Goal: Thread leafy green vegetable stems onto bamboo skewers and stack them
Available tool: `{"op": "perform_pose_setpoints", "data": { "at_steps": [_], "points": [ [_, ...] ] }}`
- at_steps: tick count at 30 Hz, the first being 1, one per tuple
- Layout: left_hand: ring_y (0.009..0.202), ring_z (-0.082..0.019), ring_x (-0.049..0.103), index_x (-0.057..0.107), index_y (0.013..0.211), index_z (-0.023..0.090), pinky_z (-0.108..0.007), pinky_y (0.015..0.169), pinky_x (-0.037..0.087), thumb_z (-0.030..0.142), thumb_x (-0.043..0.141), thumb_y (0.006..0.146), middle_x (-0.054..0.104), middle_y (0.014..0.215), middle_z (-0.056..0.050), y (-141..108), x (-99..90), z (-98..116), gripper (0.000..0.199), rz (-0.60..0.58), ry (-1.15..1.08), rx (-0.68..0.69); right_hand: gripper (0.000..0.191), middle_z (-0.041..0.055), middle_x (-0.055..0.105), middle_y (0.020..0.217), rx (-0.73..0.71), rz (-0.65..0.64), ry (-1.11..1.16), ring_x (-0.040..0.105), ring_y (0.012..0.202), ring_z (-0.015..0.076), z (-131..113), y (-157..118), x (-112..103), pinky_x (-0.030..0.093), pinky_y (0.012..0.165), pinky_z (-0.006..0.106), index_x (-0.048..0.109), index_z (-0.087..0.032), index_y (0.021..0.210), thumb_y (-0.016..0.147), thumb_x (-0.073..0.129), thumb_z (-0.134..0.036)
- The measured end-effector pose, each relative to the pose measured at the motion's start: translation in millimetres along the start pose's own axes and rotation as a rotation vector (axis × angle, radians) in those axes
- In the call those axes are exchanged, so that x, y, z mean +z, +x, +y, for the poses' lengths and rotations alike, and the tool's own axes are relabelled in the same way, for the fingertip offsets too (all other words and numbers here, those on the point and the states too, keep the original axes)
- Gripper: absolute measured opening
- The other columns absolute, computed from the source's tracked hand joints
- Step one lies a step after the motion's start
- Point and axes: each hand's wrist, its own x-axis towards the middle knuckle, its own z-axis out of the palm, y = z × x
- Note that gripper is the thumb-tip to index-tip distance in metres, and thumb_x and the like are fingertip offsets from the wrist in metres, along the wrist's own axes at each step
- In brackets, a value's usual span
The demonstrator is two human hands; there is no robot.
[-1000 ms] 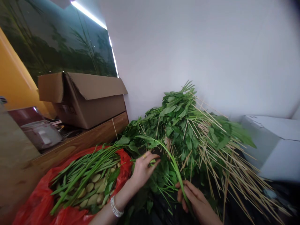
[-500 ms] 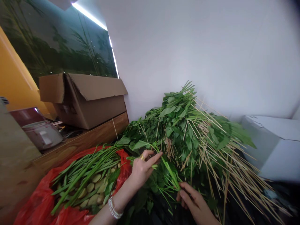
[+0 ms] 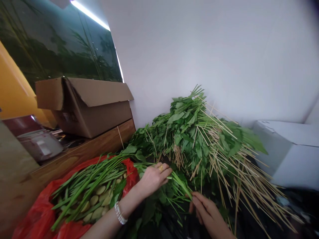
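My left hand (image 3: pixel 156 176), with a ring and a beaded bracelet, is closed around the upper part of a small bunch of leafy green stalks (image 3: pixel 179 183). The stalks slant down to my right hand (image 3: pixel 203 209), whose thumb and fingers pinch their lower ends. Beneath both hands lie loose green leaves and thin stems (image 3: pixel 171 196). Just beyond them rises a large heap of leafy greens (image 3: pixel 184 119), mixed with many thin pale sticks (image 3: pixel 239 169).
To the left, a red plastic bag (image 3: pixel 41 207) holds long green stalks (image 3: pixel 92 176) and pale round slices (image 3: pixel 94 199). An open cardboard box (image 3: pixel 104 114) and a whitish pot (image 3: pixel 41 146) sit on a wooden surface (image 3: pixel 124 131). A white box (image 3: pixel 284 149) stands at right.
My left hand's extended index finger has folded in, and the fingers have closed over the stalks. My right hand keeps its pinch in nearly the same place. The view has shifted slightly.
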Motion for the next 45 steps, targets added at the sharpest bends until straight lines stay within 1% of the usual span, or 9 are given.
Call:
{"op": "perform_pose_setpoints", "data": {
  "at_steps": [6,12,15,20,23,29,36,41,45],
  "points": [
    [0.072,-0.018,0.053,0.055,0.074,0.020,-0.028,0.068,0.044,0.014,0.051,0.080,0.057,0.074,-0.001,10,12.4,13,0.009,0.086,-0.182,-0.185,0.045,-0.0033,0.050,0.062,0.026,-0.010,0.118,0.033,0.046,0.0076,-6,-1,2,0.023,0.043,0.021,0.058,-0.019,0.075,0.090,0.041,-0.058],
    [0.063,-0.014,0.051,0.051,0.071,0.019,-0.024,0.060,0.041,0.015,0.037,0.085,0.052,0.066,0.002,25,3.7,-7,0.020,0.454,-0.637,-0.613,0.047,-0.0050,0.048,0.056,0.058,0.084,0.242,0.027,0.041,0.0051,-13,0,-5,0.015,0.040,0.021,0.061,-0.016,0.094,0.086,0.047,-0.061],
    [0.076,-0.016,0.053,0.055,0.081,0.018,-0.028,0.072,0.042,0.020,0.035,0.092,0.057,0.078,-0.001,23,-0.8,-9,0.023,0.521,-0.562,-0.590,0.049,-0.0035,0.052,0.059,0.030,0.159,0.291,0.028,0.038,0.0044,-12,0,-7,0.016,0.039,0.021,0.061,-0.016,0.097,0.087,0.046,-0.061],
    [0.106,-0.027,0.048,0.064,0.105,0.027,-0.043,0.088,0.036,0.037,0.056,0.087,0.059,0.119,-0.007,4,17.9,31,0.022,0.151,-0.350,-0.233,0.046,-0.0020,0.055,0.066,-0.003,0.263,0.305,0.035,0.043,0.0058,-10,-2,-6,0.024,0.041,0.020,0.060,-0.017,0.108,0.088,0.049,-0.056],
    [0.111,-0.032,0.044,0.060,0.119,0.031,-0.048,0.089,0.036,0.063,0.068,0.068,0.055,0.128,-0.008,-7,23.2,47,0.060,-0.035,-0.415,-0.146,0.047,0.0000,0.059,0.072,-0.014,0.275,0.264,0.043,0.049,0.0085,-8,-2,-6,0.034,0.044,0.020,0.059,-0.018,0.115,0.087,0.051,-0.055],
    [0.100,-0.024,0.051,0.066,0.114,0.025,-0.040,0.091,0.037,0.055,0.049,0.087,0.064,0.109,-0.008,-2,-2.9,47,0.044,0.090,-0.758,-0.350,0.036,0.0077,0.069,0.094,-0.205,0.314,-0.103,0.066,0.077,0.0184,1,-5,-3,0.054,0.068,0.026,0.061,-0.021,0.119,0.092,0.048,-0.041],
    [0.093,-0.023,0.060,0.070,0.097,0.016,-0.036,0.087,0.044,0.047,0.054,0.087,0.069,0.095,-0.009,4,-0.5,67,0.036,0.107,-1.319,-0.505,0.038,0.0080,0.066,0.105,-0.691,0.239,-0.547,0.063,0.095,0.0185,1,-7,2,0.051,0.082,0.028,0.050,-0.023,0.130,0.093,0.046,-0.016],
    [0.082,-0.019,0.062,0.065,0.095,0.017,-0.030,0.081,0.046,0.046,0.047,0.091,0.069,0.082,-0.005,-20,-52.9,40,0.034,0.211,-1.408,-0.778,0.024,0.0057,0.066,0.095,-0.533,0.313,-0.646,0.062,0.089,0.0188,-10,-6,-12,0.049,0.078,0.030,0.058,-0.022,0.111,0.096,0.040,-0.023],
    [0.069,-0.019,0.061,0.068,0.103,0.019,-0.030,0.075,0.047,0.046,0.059,0.084,0.067,0.065,-0.003,-83,-98.0,27,0.034,-0.131,-1.315,-0.780,0.027,0.0030,0.065,0.085,-0.207,0.139,-0.955,0.064,0.080,0.0175,-19,-4,-30,0.047,0.072,0.028,0.063,-0.022,0.087,0.097,0.038,-0.025]
  ]
}}
